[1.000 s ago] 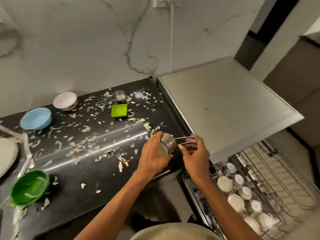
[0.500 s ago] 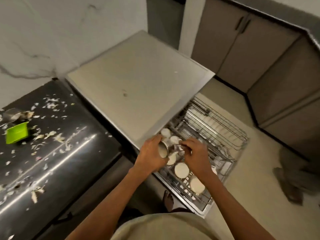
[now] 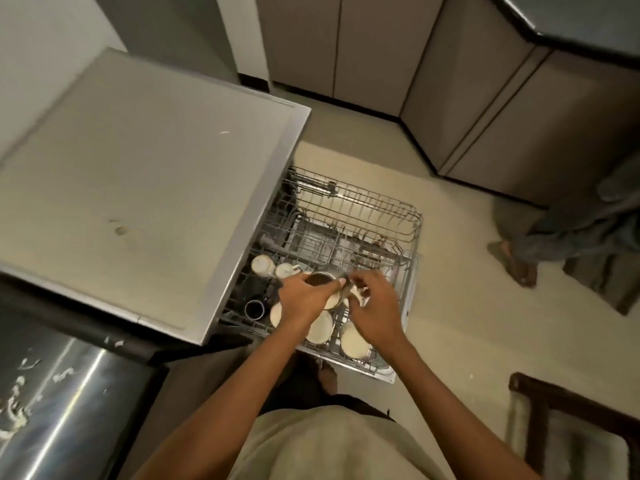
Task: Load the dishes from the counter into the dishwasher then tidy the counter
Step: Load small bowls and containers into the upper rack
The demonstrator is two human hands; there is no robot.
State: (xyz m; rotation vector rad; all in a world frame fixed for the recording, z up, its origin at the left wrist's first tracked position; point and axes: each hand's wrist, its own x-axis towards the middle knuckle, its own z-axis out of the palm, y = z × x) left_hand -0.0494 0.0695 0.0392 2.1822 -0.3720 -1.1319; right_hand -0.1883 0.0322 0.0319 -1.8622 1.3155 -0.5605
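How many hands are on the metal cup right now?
2: the left hand grips the metal cup round its body; the right hand pinches its handle side, over the dishwasher rack.

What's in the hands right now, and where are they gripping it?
A small metal cup: left hand grips its body, right hand pinches its wire handle, over the dishwasher rack.

We count two hands: the left hand (image 3: pixel 304 299) and the right hand (image 3: pixel 375 311). Between them is one metal cup (image 3: pixel 320 279). One pulled-out wire rack (image 3: pixel 414 223) holds two small white cups (image 3: pixel 262 265), one dark mug (image 3: pixel 254 309) and at least three pale bowls (image 3: pixel 353 341).
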